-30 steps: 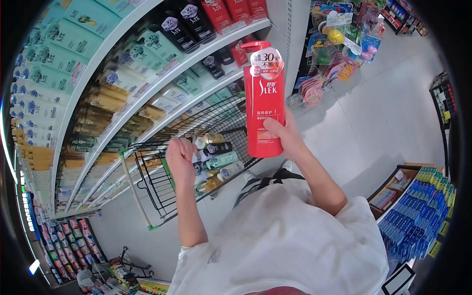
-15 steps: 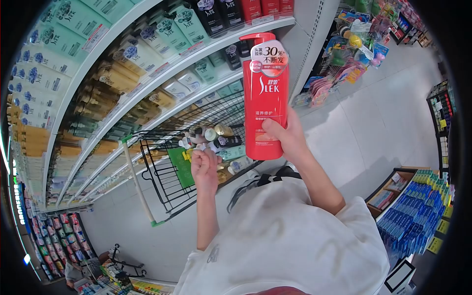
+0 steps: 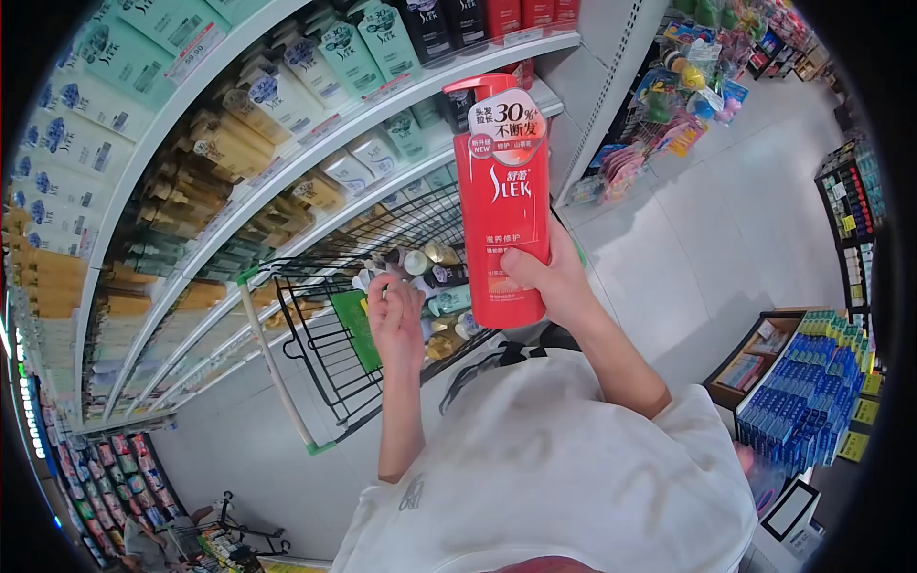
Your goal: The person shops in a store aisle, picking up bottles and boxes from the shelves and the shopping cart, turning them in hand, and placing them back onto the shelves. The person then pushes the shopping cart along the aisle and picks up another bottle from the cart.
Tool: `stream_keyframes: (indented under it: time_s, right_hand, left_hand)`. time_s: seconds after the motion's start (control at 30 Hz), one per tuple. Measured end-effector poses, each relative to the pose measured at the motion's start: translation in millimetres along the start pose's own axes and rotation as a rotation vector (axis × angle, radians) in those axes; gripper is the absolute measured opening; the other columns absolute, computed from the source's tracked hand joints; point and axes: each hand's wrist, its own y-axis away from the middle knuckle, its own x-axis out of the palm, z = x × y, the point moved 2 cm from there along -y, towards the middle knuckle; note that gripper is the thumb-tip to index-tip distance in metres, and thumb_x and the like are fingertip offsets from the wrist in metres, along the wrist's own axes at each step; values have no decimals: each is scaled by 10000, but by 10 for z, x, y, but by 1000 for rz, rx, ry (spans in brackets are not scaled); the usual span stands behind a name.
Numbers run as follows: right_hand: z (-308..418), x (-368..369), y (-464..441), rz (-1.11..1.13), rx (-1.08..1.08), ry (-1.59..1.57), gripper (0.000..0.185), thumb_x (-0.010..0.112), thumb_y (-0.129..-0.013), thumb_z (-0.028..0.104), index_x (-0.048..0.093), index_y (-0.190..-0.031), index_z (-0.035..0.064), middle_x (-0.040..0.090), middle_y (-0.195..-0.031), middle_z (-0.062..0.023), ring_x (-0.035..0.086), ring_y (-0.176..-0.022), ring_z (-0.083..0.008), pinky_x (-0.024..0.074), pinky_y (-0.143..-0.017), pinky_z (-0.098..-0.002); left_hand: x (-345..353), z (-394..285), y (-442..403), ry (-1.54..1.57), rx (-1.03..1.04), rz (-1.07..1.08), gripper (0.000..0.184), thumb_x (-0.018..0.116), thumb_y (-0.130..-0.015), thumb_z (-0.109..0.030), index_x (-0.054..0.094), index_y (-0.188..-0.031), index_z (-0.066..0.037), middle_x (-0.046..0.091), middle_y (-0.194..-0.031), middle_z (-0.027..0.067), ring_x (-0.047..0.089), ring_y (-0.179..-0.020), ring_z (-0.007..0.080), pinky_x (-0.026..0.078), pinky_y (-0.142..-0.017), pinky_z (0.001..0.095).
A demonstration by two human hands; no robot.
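A large red SLEK pump bottle [image 3: 497,222] stands upright in front of me, its label facing the camera. My right hand [image 3: 557,279] grips its lower right side, the thumb across the front and the other fingers hidden behind. My left hand [image 3: 394,320] is raised over the shopping cart, fingers loosely curled and slightly apart, with nothing visible in them. It is apart from the bottle. Below both hands, the black wire cart [image 3: 325,377] holds several bottles [image 3: 447,304], partly covered by the red bottle and my left hand. A green panel [image 3: 355,329] is on the cart.
Curved shelves [image 3: 191,229] of bottles run along the left and top. Hanging packaged goods [image 3: 683,95] are at upper right. A display of blue boxes [image 3: 802,392] stands at right on the tiled floor [image 3: 659,277]. Another cart [image 3: 244,530] is at lower left.
The red bottle and my right hand have shifted slightly left and down in view. The curled fingers of my left hand have loosened. The view has turned a little.
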Motion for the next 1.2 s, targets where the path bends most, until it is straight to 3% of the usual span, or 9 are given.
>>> stream_keyframes:
  time_s: [0.43, 0.63, 0.73, 0.83, 0.9, 0.93, 1.0, 1.1, 1.2]
  right_hand:
    - [-208, 67, -116, 23, 72, -33, 481, 677, -810, 124, 446, -1212, -4, 604, -1079, -81, 594, -949, -123, 494, -829, -283]
    - [-260, -72, -207, 84, 147, -34, 520, 685, -791, 124, 436, -1231, 0, 599, -1089, -77, 594, -942, -117, 495, -820, -277]
    - [-251, -257, -305, 150, 135, -57, 548, 694, -790, 130, 422, -1249, 8, 595, -1094, -79, 597, -937, -119, 513, -788, -278]
    - [-208, -517, -415, 177, 177, -57, 577, 712, -782, 134, 412, -1261, 16, 591, -1096, -80, 600, -947, -127, 532, -752, -280]
    - [-169, -702, -503, 210, 243, -82, 617, 731, -769, 128, 398, -1279, 27, 589, -1099, -78, 600, -966, -134, 547, -720, -285]
    - [-112, -775, -540, 214, 249, -91, 617, 731, -769, 128, 398, -1279, 27, 589, -1099, -78, 600, -966, -134, 547, -720, -285]
    - [28, -935, -646, 193, 292, -70, 641, 743, -759, 121, 397, -1291, 26, 590, -1101, -78, 602, -979, -153, 536, -759, -288]
    - [0, -1242, -798, 237, 245, 4, 669, 751, -742, 115, 398, -1303, 21, 580, -1123, -82, 584, -1022, -179, 501, -843, -303]
    - [68, -1474, -940, 269, 208, 31, 721, 769, -720, 165, 384, -1307, 0, 549, -1187, -80, 533, -1091, -153, 445, -932, -318]
  left_hand:
    - [-170, 17, -114, 60, -15, 35, 109, 496, -962, -167, 508, -1039, -90, 422, -742, -7, 418, -733, 118, 383, -754, 313]
    - [307, 33, -241, -158, 125, -144, 99, 481, -971, -160, 486, -978, -62, 527, -786, 25, 475, -821, 176, 403, -740, 315]
    - [-50, 371, -407, -110, 139, 56, 135, 473, -973, -186, 479, -946, -55, 519, -777, 33, 491, -869, 189, 421, -764, 340]
    - [-6, 552, -512, 292, 89, 399, 165, 453, -984, -229, 459, -948, -68, 506, -742, 51, 503, -964, 219, 438, -797, 368]
    - [273, 608, -467, -170, -84, -30, 408, 592, -896, -404, 444, -1029, -48, 562, -1013, 83, 515, -1116, 266, 371, -1006, 432]
    - [531, 623, -457, -178, -84, -39, 408, 592, -896, -404, 444, -1029, -48, 562, -1013, 83, 515, -1116, 266, 371, -1006, 432]
    - [1051, 717, -504, -107, 28, 76, 718, 686, -840, -351, 253, -1354, -98, 515, -1144, 121, 517, -1114, 266, 441, -925, 394]
    - [1410, 970, -608, -77, -57, 244, 969, 781, -752, -271, 111, -1428, -88, 401, -1336, 115, 503, -1163, 251, 436, -957, 405]
    - [1422, 1331, -717, -302, -266, 364, 874, 769, -745, -139, 198, -1403, -71, 444, -1302, 94, 498, -1162, 211, 450, -938, 379]
